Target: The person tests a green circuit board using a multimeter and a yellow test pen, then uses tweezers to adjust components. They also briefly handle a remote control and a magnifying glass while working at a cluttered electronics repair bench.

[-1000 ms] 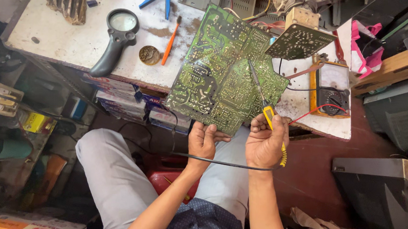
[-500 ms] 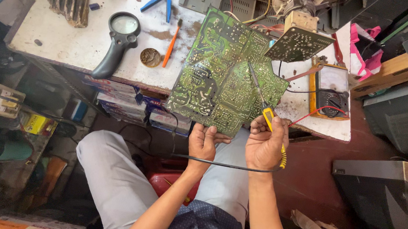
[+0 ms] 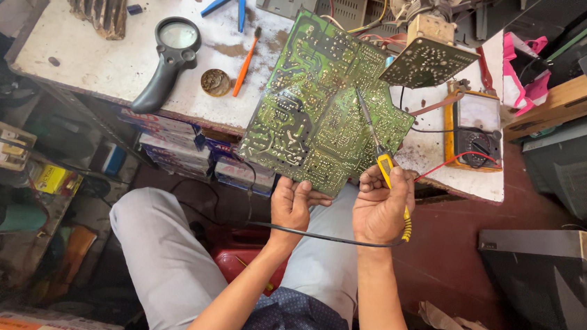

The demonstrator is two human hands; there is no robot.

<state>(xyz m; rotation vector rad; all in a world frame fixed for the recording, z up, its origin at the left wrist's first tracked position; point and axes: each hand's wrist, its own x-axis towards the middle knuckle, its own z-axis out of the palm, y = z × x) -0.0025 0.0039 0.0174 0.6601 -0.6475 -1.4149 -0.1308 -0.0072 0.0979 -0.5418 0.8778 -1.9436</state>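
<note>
Nearby, magnifier (image 3: pixel 166 57), pliers (image 3: pixel 228 2) and multimeter (image 3: pixel 476 127) flank circuit board (image 3: pixel 326 108).

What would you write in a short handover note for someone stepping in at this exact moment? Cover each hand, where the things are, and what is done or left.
Left hand: supports the green circuit board at its lower edge, tilted, solder side up.
Right hand: grips the yellow-handled soldering iron, tip on the board.
Nearby on the bench: magnifying glass, blue pliers, analog multimeter.
Done: board positioned, tip placed.
Left: cannot tell which joints are finished.

hands (image 3: pixel 290 207) hold board (image 3: pixel 326 105) (iron (image 3: pixel 384 166) touching)
</note>
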